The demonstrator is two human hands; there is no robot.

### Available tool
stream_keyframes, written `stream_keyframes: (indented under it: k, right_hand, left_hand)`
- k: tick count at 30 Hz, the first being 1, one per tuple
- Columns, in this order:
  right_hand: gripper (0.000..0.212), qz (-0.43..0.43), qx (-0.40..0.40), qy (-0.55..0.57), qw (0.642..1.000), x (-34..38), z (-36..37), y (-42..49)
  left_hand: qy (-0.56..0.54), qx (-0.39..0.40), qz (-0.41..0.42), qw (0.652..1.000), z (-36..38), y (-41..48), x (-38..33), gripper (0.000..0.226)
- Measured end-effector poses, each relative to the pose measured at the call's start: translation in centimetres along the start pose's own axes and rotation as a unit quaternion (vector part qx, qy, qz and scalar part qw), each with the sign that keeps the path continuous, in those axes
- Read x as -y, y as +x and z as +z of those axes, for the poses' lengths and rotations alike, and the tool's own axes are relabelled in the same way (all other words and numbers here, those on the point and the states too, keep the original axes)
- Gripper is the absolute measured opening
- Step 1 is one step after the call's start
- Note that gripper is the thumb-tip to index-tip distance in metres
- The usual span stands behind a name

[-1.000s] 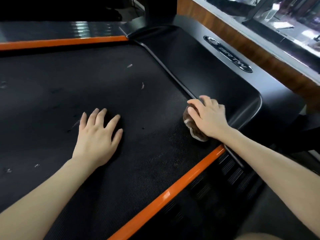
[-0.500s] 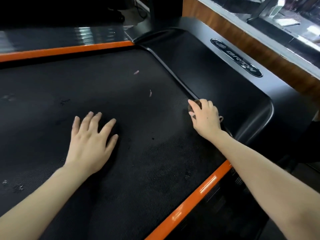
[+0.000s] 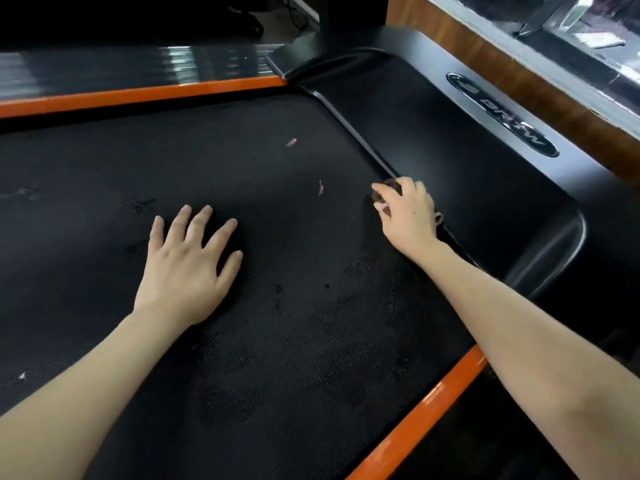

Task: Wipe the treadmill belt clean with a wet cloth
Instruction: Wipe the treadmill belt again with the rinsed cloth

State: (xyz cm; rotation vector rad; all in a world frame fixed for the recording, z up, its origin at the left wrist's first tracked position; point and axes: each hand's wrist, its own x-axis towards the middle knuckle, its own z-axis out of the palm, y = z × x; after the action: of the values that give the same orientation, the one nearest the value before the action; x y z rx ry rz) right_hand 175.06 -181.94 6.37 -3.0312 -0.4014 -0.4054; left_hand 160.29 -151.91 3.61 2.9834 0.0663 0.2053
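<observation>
This looks like a gym or a fitness shop, though which one is unclear: a treadmill's wide black belt (image 3: 277, 341), orange side rails (image 3: 138, 95) and badged black hood (image 3: 450, 150) sit beside a wood-panelled ledge (image 3: 491, 60) under glass (image 3: 595, 39).

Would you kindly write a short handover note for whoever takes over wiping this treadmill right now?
Left hand: open, flat on the belt, holding nothing.
Right hand: grips the cloth, pressing it on the belt at the edge beside the cover.
Done: cannot tell how much is wiped.
Left: two pale scraps and dark specks lie on the belt; wipe them off, then the rest.
</observation>
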Motion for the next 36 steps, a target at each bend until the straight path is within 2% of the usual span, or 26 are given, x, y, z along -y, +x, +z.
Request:
stream_keyframes:
  k: [1, 3, 5, 6, 8, 11, 16, 18, 21, 24, 26, 29, 31, 33, 36]
  right_hand:
    - [0.040, -0.005, -0.009, 0.001, 1.000, 0.8, 0.0, -0.5]
    - [0.046, -0.108, -0.029, 0.037, 0.993, 3.0, -0.5, -3.7]
    - [0.053, -0.225, 0.019, 0.085, 0.970, 4.8, -1.5, -8.0]
    - [0.054, -0.253, 0.048, 0.105, 0.961, 5.1, -2.2, -9.2]
    - [0.057, -0.246, 0.063, 0.129, 0.959, 4.7, -3.3, -9.4]
    - [0.052, -0.221, 0.000, 0.052, 0.974, 3.8, -3.4, -9.0]
    - [0.032, -0.337, -0.026, 0.081, 0.938, 3.4, -1.8, -7.4]
    - [0.030, -0.280, -0.043, 0.063, 0.957, 2.2, -0.9, -3.3]
    - [0.029, -0.079, -0.056, -0.007, 0.995, 1.3, 0.8, 2.5]
    - [0.026, 0.042, -0.039, -0.019, 0.998, 2.7, 1.3, 4.1]
    - [0.029, 0.006, -0.052, 0.028, 0.998, 4.5, 0.7, 1.9]
    - [0.031, -0.207, -0.047, 0.142, 0.967, 7.2, 0.2, -4.6]
    - [0.030, -0.293, -0.037, 0.165, 0.941, 6.9, 0.1, -4.8]
    - [0.030, -0.279, -0.059, 0.128, 0.950, 5.6, 0.9, -1.5]
    - [0.025, -0.099, -0.081, 0.036, 0.991, 3.6, 2.2, 4.9]
  left_hand:
    - [0.001, -0.001, 0.002, 1.000, 0.1, 0.0, -0.1, 0.066]
    - [0.003, -0.002, 0.002, 1.000, 0.2, 0.0, -0.1, 0.065]
    - [0.003, -0.005, 0.001, 1.000, 0.1, -0.1, 0.1, 0.065]
    - [0.003, -0.004, 0.003, 1.000, 0.1, -0.1, 0.1, 0.065]
    - [0.000, -0.001, -0.001, 1.000, 0.0, -0.2, 0.1, 0.065]
    - [-0.001, 0.006, -0.006, 1.000, -0.1, -0.1, 0.1, 0.065]
    - [0.000, 0.027, -0.007, 1.000, -0.5, 0.0, 0.0, 0.067]
    - [-0.002, 0.028, -0.009, 1.000, -0.8, 0.2, 0.1, 0.069]
    - [0.006, 0.014, 0.002, 1.000, -1.4, 1.0, 0.4, 0.066]
    - [0.027, 0.000, 0.005, 1.000, -1.7, 2.8, 1.2, 0.064]
    - [0.030, 0.011, 0.000, 0.999, -1.3, 3.6, 1.4, 0.066]
    - [0.023, 0.001, -0.016, 1.000, -0.2, 3.8, 1.4, 0.065]
    - [0.019, -0.008, -0.017, 1.000, 0.1, 3.7, 1.4, 0.063]
    - [0.021, -0.009, -0.019, 1.000, 0.2, 3.7, 1.5, 0.063]
    - [0.023, -0.006, -0.019, 1.000, 0.2, 3.8, 1.4, 0.064]
